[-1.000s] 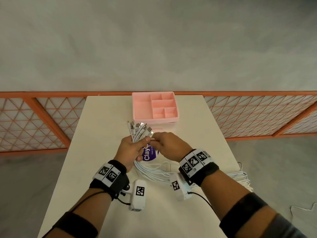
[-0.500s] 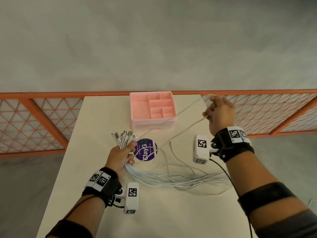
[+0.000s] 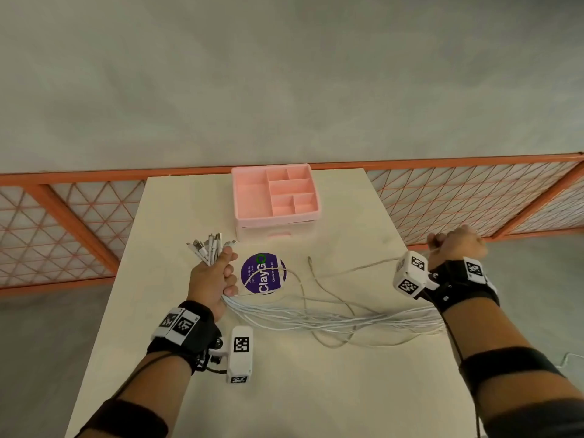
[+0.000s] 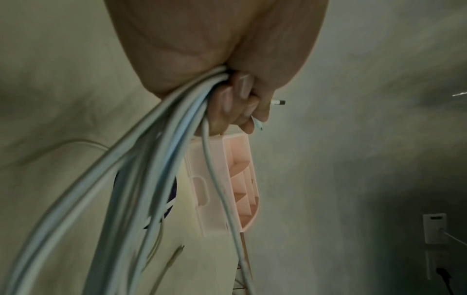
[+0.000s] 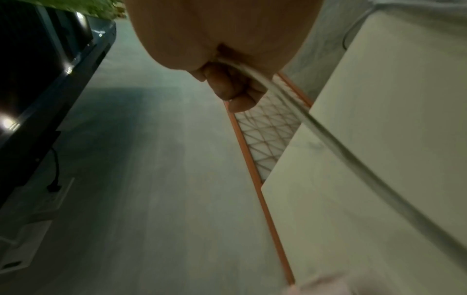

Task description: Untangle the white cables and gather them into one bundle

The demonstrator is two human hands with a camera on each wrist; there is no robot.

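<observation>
A: From the head view, what writing is there?
B: "ClayGO" on a round purple sticker (image 3: 263, 273) on the desk (image 3: 177, 222). The left hand (image 3: 212, 276) grips the white cables (image 3: 331, 320); the right hand (image 3: 455, 245) pinches one.
A: And the wrist views?
B: Left: fingers (image 4: 227, 103) curl round smooth cables (image 4: 151, 159). Right: fingers (image 5: 232, 87) hold one thin cable (image 5: 328, 135).

It looked like a bare workroom or lab: a plain pale table (image 3: 284, 390) stood on grey concrete floor (image 3: 284, 90) beside orange-framed mesh barriers (image 3: 63, 222), with wall sockets (image 4: 434, 231) faintly visible.
</observation>
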